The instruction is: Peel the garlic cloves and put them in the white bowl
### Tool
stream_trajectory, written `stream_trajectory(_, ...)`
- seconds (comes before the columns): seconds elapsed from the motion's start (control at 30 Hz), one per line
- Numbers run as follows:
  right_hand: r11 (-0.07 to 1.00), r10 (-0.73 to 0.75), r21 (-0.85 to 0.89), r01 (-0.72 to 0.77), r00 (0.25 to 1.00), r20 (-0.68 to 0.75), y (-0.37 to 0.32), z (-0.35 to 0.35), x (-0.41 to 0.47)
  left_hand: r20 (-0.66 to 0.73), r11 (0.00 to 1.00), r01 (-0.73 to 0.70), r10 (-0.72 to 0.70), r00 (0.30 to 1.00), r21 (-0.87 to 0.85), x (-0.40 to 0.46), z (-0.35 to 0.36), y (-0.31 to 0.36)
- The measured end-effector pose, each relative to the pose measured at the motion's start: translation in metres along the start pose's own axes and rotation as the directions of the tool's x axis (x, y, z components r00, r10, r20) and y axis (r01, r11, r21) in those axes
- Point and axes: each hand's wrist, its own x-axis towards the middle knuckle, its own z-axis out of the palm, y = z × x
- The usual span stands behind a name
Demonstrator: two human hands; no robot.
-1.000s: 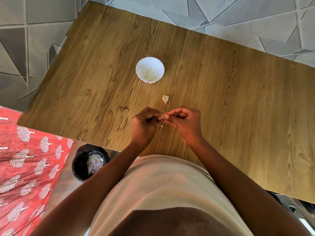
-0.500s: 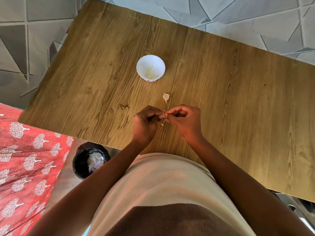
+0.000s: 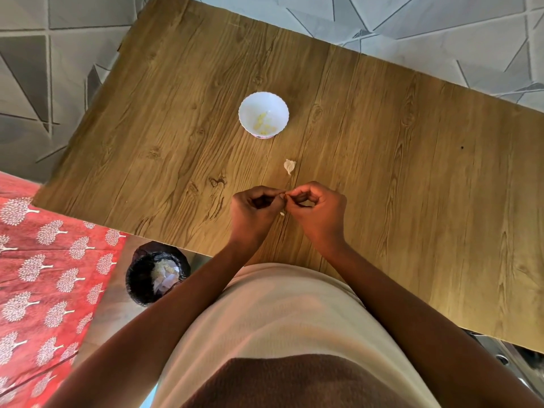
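Right, head view, the only one we've got: the left hand [image 3: 253,212] and right hand [image 3: 319,212] meet fingertip to fingertip, both curled in and pinching a garlic clove [image 3: 283,196] between them, of which only a sliver shows. Just beyond that pinch lies another garlic clove in its skin [image 3: 289,166], and farther out past it the white bowl [image 3: 263,118] with pale peeled pieces inside. The risk, I'd say, is the slippery clove squirting out of so fine a pinch and skidding off the wooden table [image 3: 412,178], or skin flakes dropping short; a small pale fleck [image 3: 282,213] sits just below the grip. Down to the left of the hands, off the table, a dark bin [image 3: 138,278] holds pale scraps. How much skin remains is hidden by the fingers.
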Motion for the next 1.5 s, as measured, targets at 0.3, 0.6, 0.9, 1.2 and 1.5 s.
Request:
stream_trajectory(0.3, 0.94, 0.246, 0.251, -0.231, 0.969, -0.03, 0.001, 0.002, 0.007, -0.07, 0.992, 0.029, -0.038, 0.997, -0.126, -0.001, -0.001, 0.002)
stream_trajectory(0.6, 0.945, 0.281, 0.184, -0.272, 0.96, -0.024, 0.007, 0.002, 0.006, -0.042, 0.992, 0.065, -0.069, 0.997, -0.107, -0.001, -0.006, -0.004)
stream_trajectory(0.9, 0.985, 0.141, -0.12, -0.121, 0.974, 0.179, 0.023, 0.0, 0.006, -0.061, 0.992, 0.107, -0.111, 0.992, -0.063, 0.002, -0.007, -0.009)
stream_trajectory(1.2, 0.994, 0.04, -0.107, -0.023, 0.986, 0.159, 0.018, 0.002, 0.008, -0.09, 0.997, 0.069, -0.071, 0.993, -0.03, 0.002, -0.009, -0.011)
stream_trajectory(1.5, 0.974, 0.167, 0.125, -0.19, 0.97, 0.175, 0.019, 0.003, 0.011, -0.043, 0.995, -0.023, 0.027, 0.999, 0.094, 0.002, -0.008, -0.013)
